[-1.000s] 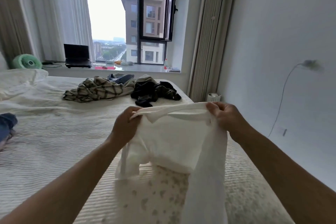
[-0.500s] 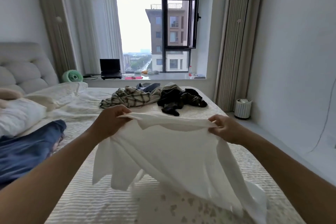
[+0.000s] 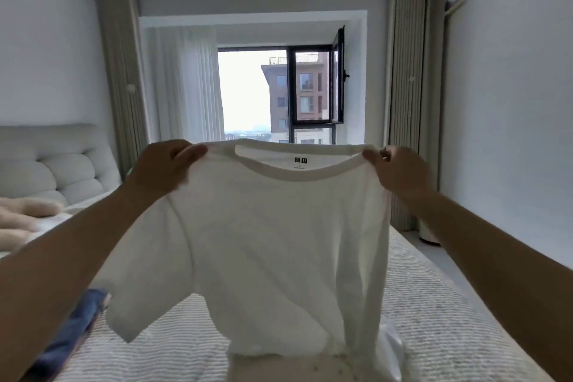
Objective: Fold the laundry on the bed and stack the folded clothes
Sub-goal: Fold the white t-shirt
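A: Now, head view, item one?
B: White T-shirt (image 3: 263,232), held up spread in the air over the bed (image 3: 434,319), neck label facing the camera, hem hanging down to a pale patterned cloth (image 3: 310,370).
A: Grips?
B: Left hand (image 3: 161,169) pinched shut on the shirt's left shoulder; right hand (image 3: 400,172) pinched shut on the right shoulder, thumb on top.
A: Other stock?
B: Blue garment (image 3: 74,332) lying on the ribbed cover at lower left, just beside the left forearm. Padded headboard (image 3: 62,164) at far left. Window (image 3: 279,93) behind the shirt, one pane swung open.
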